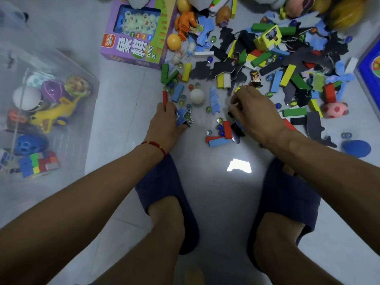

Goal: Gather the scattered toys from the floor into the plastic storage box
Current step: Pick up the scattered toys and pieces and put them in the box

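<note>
The clear plastic storage box [61, 64] runs off the left edge, and its cloudy wall blurs the toys inside it. The curled fingers of the left hand [164, 122] hide most of a small blue piece, so its shape cannot be told. The right hand [253, 112] covers whatever lies under its palm; whether its fingertips pinch anything is unclear. A blue-framed board [370, 64] is cut by the right edge. Plush toys and a yellow ribbed ball [347, 15] are cropped along the top edge. The glass marbles [219, 120] are too small to tell their patterns
</note>
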